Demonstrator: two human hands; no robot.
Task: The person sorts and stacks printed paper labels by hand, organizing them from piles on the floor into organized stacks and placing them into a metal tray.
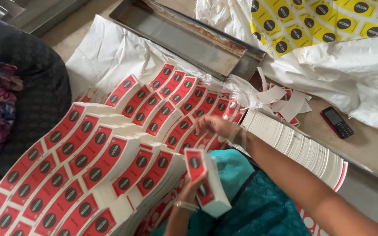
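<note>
While the left hand (pixel 194 185) grips a thick stack of red cards (pixel 206 183), fingers wrapped round its lower half, the stack stands tilted over the lap, its top card facing the camera. Stack sits near the bottom edge of the white sheet (pixel 106 52) that is spread on the floor, just beside the nearest fanned rows.

Right hand (pixel 213 125) reaches across toward the middle of the sheet, fingers curled down onto the rows of red cards (pixel 162 100) lying there. Blurred; cannot tell whether it has closed on a card or only touches them. Bangle on each wrist.

Rows of red cards, each with dark round marks, overlap like shingles from the sheet's far middle down to its near left corner. White-edged pile of cards (pixel 298 146) fans along the sheet's right edge, under the right forearm.

Beyond the sheet's far edge: long metal tray (pixel 184 39), rust on its rim. Loose white paper scraps (pixel 283 100) at the sheet's far right corner. Dark phone with red edge (pixel 337 122) on bare floor to the right. Yellow printed sheets (pixel 324 19) on white sacking, far right corner. Teal cloth (pixel 250 201) covers the lap.
</note>
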